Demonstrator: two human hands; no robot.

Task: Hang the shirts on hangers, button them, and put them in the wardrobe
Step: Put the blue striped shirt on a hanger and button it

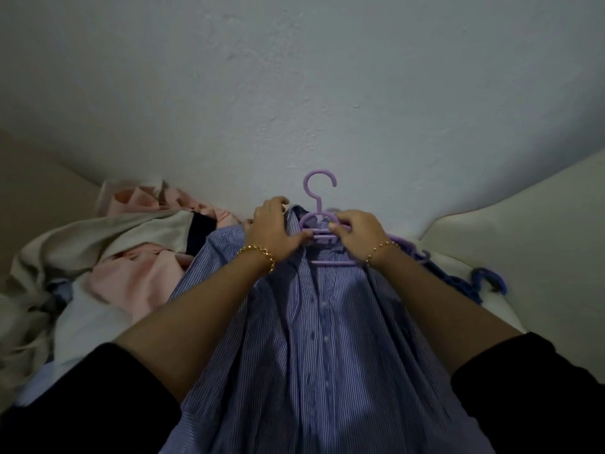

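A blue-and-white striped shirt is held up in the middle of the view, its front placket with small buttons hanging down between the two forearms. A purple hanger is set into the shirt's collar: the hook stands clear above the collar against the grey wall, while the crossbars are seen in the open neck.

The left hand is placed at the shirt's left shoulder, just beside the hanger's neck; its grip is closed on the collar fabric, with the fingers curled over the top edge. The right hand is placed on the other side of the neck, and its grip is closed on the hanger, the thumb pressed against the upper bar. A gold bracelet is worn on the left wrist and a thinner gold chain on the right. Black sleeves are pushed up above both forearms.

To the left of the shirt a heap of clothes is piled, with a pink garment and a beige garment on top. To the right of the shirt, behind the right wrist, spare hangers in blue and purple are laid on a white cloth.
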